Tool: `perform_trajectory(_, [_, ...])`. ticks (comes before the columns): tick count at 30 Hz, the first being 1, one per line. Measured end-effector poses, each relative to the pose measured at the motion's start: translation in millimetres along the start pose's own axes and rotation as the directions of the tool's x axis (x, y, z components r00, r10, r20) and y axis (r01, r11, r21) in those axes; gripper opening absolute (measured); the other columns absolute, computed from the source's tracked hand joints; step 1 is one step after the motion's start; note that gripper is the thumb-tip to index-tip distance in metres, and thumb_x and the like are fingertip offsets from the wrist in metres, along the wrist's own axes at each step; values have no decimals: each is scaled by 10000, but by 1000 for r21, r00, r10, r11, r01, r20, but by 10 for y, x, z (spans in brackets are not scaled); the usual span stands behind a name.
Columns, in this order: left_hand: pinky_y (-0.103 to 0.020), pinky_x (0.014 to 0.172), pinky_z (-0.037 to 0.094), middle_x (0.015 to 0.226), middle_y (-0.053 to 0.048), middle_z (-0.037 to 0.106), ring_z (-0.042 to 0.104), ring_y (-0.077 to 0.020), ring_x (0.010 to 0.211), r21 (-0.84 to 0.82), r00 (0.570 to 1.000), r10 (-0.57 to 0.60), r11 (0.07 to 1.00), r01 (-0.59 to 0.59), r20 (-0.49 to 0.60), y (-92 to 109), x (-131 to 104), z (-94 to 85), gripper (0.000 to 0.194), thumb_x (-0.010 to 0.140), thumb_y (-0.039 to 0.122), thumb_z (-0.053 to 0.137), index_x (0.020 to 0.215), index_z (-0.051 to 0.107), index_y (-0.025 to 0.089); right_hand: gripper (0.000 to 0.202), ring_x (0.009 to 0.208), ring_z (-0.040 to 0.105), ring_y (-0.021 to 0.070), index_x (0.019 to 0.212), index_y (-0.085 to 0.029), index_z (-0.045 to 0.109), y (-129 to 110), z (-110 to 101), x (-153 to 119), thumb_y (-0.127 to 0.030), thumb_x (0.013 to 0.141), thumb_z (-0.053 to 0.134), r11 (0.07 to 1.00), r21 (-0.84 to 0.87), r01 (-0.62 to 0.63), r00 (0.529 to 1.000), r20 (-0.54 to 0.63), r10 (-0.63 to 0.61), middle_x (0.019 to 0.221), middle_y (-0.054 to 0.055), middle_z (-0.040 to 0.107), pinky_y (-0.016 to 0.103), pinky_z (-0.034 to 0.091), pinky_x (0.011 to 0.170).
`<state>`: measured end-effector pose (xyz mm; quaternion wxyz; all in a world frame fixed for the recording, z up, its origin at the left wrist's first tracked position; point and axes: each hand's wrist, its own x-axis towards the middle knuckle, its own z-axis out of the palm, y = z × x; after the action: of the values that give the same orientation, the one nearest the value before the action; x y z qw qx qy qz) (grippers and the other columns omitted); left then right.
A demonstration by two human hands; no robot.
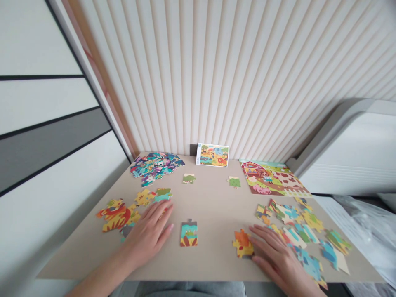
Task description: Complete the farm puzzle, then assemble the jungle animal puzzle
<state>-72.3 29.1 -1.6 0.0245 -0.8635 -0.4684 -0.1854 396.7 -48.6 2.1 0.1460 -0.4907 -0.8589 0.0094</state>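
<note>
My left hand [151,231] lies over loose puzzle pieces at the left, its fingers spread and holding nothing. Beside it are orange and yellow pieces [116,216]. My right hand [274,251] rests palm down at the right, fingers apart, its fingertips next to an orange and yellow piece [243,244]. More pieces [292,212] lie around and partly under that hand. Between the hands sits a crocodile piece [189,234]. Two green tree pieces, one on the left [188,178] and one on the right [234,182], lie farther back.
A picture card [213,155] leans upright at the back of the table [210,206]. Purple and blue pieces [156,167] are heaped at the back left. A farm picture [272,178] lies at the back right. Clear plastic wrapping [361,222] is beyond the right edge.
</note>
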Motion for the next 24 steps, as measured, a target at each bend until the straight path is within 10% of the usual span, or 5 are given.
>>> perform_trajectory(7, [-447,1178,493,1565,-79,523,498,-279,1440,-185,992,86,980,-69,87,613,-108,-15,537,1010,295,552,1543,494,301,375,1413,552,327,1368,-349,687,-246,84,34,-354,997,634,998,49,-48,998,-26,49,1519,46,594,528,512,1152])
perform_trajectory(24, [-406,1196,470,1554,-60,543,516,-238,1438,-225,991,40,974,-11,125,431,-107,10,569,1022,282,549,1577,422,300,503,1477,478,323,1506,-336,566,-98,43,41,-373,1006,611,996,60,-66,998,4,66,1598,48,504,533,482,1181])
